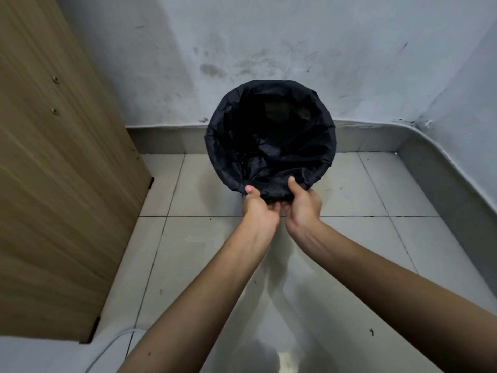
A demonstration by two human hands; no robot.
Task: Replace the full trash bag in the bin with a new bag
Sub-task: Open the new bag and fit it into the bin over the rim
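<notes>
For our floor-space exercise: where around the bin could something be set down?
Bare grey tiles lie between the wooden panel and the black-bagged round bin, and rightward to the skirting. Crowded: the near rim, where left hand and right hand grip.

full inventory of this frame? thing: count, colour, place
trash bag: 1, black, lining the bin, folded over its rim
bin: 1, almost wholly covered by the bag, on the floor against the back wall
wooden panel: 1, light brown, left side
floor: pale tiles, bottom half
wall: whitish, stained, behind the bin
cable: 1, white, bottom left
left hand: 1, grips the bag's near edge
right hand: 1, grips the same edge beside it
</notes>
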